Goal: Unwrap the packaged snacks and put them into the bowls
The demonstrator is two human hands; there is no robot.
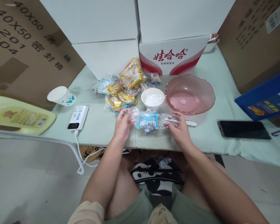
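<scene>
Clear packet with blue panel [148, 120], held over the desk [202, 138] at three o'clock from the left hand [123, 123] and nine o'clock from the right hand [179, 128]. Both hands pinch its opposite ends. White bowl [151, 106]: twelve o'clock.

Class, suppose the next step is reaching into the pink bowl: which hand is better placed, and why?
Probably the right hand: it sits just in front of the pink bowl, while the left hand is farther away, nearer the pile of packets. Both grip clear plastic.
</scene>
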